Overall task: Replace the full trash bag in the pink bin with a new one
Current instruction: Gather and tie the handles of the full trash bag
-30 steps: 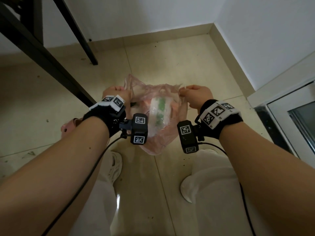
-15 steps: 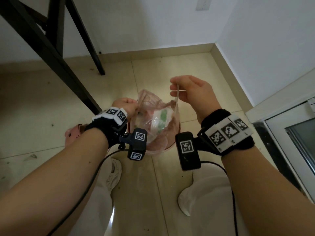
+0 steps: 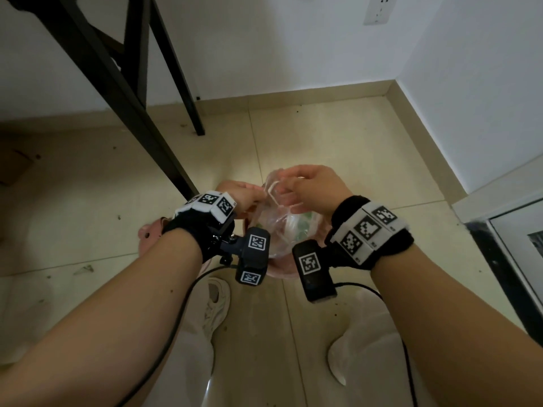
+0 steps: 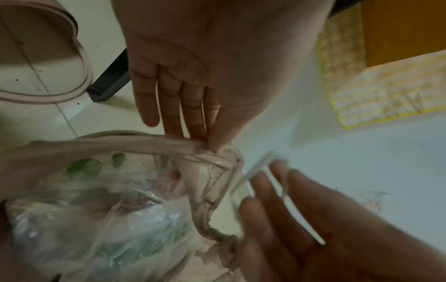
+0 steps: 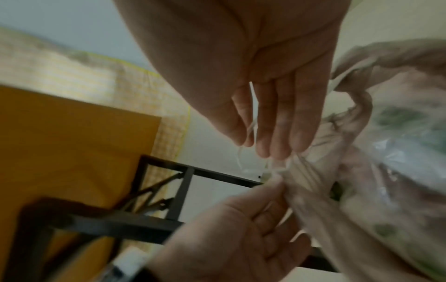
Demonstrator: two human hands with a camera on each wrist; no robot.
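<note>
The full trash bag (image 3: 282,230) is translucent pink, with green and white packaging inside, and hangs between my hands. My left hand (image 3: 249,195) pinches the gathered bag rim (image 4: 193,147) between thumb and fingers. My right hand (image 3: 305,183) is just to its right and pinches the white drawstring (image 3: 271,190), which loops across its fingers (image 4: 272,181). In the right wrist view the drawstring (image 5: 251,122) runs between thumb and fingers. The pink bin (image 3: 148,233) stands on the floor under my left wrist; its rim (image 4: 84,63) is bare.
Black table legs (image 3: 123,92) slant down at the left and end near my left hand. The room's corner and skirting (image 3: 390,86) lie ahead, with a glazed door frame (image 3: 511,230) at the right. My white shoes (image 3: 217,304) are below the bag.
The hands held the bag's two sides apart, then the right hand rose with the drawstring. Now it has come down and left, close to the left hand at the bag's mouth.
</note>
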